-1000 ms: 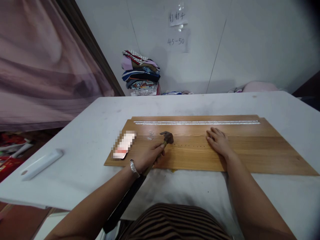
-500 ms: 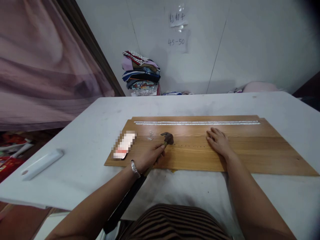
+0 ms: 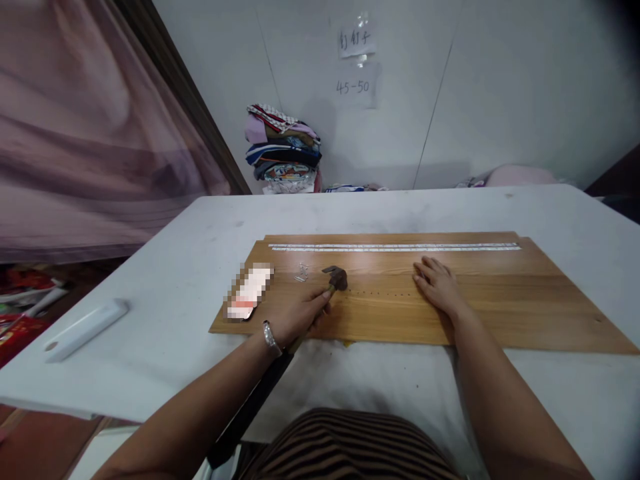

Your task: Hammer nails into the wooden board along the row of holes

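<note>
Pink cloth, one curtain (image 3: 75, 133), is hanging at the left, beyond the left edge of the white table (image 3: 425, 212). One white bar (image 3: 90, 328) is lying between that edge and the brown board (image 3: 525, 303). One phone (image 3: 256, 285), partly pixelated, is resting at the board's left end, near the left edge. Far behind it, one pile of clothes (image 3: 284, 152) is standing against the wall.

Several nails (image 3: 301, 278) are lying to the phone's right, showing too small to count. Near them, the left hand (image 3: 303, 317) is grasping one hammer (image 3: 339, 279), whose head is sitting over the board, left of its middle, claw pointing left. Two white strips (image 3: 395, 249) are running along the far edge, and two papers (image 3: 356, 87) are hanging on the wall.

One row of dark dots (image 3: 380, 293) is stretching rightward from the hammer, too tiny for a sure count. Beyond it, the right hand (image 3: 437, 283) is resting loosely spread, gripping nothing, on the board, which is extending well past it to a slanting right edge.
</note>
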`<act>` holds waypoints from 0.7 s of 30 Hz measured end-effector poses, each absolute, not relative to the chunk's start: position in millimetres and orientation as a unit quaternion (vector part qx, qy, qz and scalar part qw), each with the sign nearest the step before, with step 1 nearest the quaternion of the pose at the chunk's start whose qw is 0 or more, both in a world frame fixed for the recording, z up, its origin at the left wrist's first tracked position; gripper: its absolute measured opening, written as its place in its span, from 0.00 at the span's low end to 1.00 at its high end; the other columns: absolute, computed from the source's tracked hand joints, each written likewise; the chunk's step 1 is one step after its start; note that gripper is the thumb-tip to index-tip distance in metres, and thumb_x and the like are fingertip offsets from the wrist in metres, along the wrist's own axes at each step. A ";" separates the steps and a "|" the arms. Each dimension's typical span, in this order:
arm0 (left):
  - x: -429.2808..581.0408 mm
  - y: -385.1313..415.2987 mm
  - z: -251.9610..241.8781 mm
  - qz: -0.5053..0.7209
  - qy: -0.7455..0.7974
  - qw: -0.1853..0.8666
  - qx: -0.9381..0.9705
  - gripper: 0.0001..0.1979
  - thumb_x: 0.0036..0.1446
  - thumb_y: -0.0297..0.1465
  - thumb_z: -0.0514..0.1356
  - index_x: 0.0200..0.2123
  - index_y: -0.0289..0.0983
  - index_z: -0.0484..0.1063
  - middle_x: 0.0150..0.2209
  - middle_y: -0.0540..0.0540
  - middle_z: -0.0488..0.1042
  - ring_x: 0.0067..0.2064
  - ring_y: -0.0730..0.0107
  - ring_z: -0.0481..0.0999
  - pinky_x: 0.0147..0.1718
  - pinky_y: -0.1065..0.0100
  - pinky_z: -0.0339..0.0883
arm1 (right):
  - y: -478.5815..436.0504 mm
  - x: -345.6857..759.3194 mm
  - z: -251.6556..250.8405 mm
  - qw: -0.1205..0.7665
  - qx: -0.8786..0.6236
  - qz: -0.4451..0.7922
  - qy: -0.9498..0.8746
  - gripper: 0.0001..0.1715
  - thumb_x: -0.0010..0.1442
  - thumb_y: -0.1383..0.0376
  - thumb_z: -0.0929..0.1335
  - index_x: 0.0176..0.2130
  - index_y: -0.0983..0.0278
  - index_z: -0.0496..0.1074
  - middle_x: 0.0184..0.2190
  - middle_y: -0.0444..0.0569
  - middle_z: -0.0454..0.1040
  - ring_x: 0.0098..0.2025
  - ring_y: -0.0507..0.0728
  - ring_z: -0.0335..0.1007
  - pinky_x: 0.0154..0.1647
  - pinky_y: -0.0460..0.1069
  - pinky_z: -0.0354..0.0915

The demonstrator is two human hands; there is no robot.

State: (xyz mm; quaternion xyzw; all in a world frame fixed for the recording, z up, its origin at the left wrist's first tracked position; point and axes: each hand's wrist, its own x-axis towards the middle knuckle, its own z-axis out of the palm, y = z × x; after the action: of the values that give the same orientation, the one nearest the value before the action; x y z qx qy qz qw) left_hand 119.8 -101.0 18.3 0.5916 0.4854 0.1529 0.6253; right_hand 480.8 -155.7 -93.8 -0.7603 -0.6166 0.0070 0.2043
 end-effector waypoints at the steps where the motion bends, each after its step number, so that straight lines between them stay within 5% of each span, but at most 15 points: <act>1: 119.5 -100.9 18.3 0.146 0.488 0.624 0.593 0.25 0.54 0.54 0.60 0.30 0.36 0.69 0.21 0.53 0.64 0.19 0.79 0.60 0.16 0.75 0.52 | -155.7 480.7 -93.9 0.204 -0.760 0.006 -0.617 0.25 0.65 0.56 0.60 0.56 0.59 0.75 0.62 0.57 0.69 0.65 0.66 0.61 0.63 0.65 0.55; 21: 121.0 -100.9 22.0 0.114 0.506 0.590 0.618 0.27 0.56 0.57 0.55 0.30 0.36 0.68 0.22 0.53 0.64 0.19 0.78 0.60 0.17 0.74 0.54 | -155.1 480.6 -93.2 0.195 -0.758 0.007 -0.622 0.25 0.65 0.57 0.60 0.56 0.61 0.74 0.62 0.58 0.69 0.65 0.66 0.61 0.63 0.65 0.56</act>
State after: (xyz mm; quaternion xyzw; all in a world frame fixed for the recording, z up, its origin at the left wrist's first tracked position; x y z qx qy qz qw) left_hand 121.0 -100.9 22.0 0.6179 0.5064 0.1144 0.5904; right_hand 480.6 -155.1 -93.2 -0.7580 -0.6222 0.0068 0.1954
